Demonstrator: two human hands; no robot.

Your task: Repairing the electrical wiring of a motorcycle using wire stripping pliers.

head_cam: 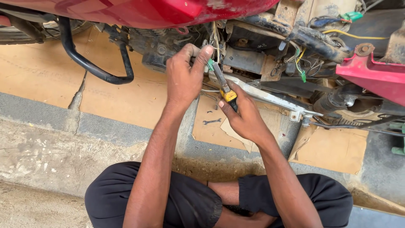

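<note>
We see, in the middle of the frame, our left hand (183,78) raised to the motorcycle's exposed underside, its thumb and forefinger pinched together on a small green connector (210,64) at the end of a bundle of thin wires (216,40) that hangs down from the frame above. Just to the right, our right hand (244,118) is closed around the yellow-and-black grip of a pair of pliers (223,84), whose metal nose points up and to the left and meets the green connector right beside the left fingertips; we cannot tell whether the nose is biting on it or only touching it. The two hands sit close together, nearly touching at the tool. Behind them runs a silver metal bar (270,98), slanting down toward the right of the frame. Across the top spreads the red bodywork (139,12) of the motorcycle, and a black curved guard pipe (90,65) loops through the upper left. At the upper right, loose yellow and green wires (300,63) dangle among greasy parts. On the ground below the hands, flattened cardboard (126,99) covers the concrete, and a small open-ended spanner (211,121) lies on it, just left of the right wrist. Our knees in dark shorts fill the bottom of the frame.
</note>
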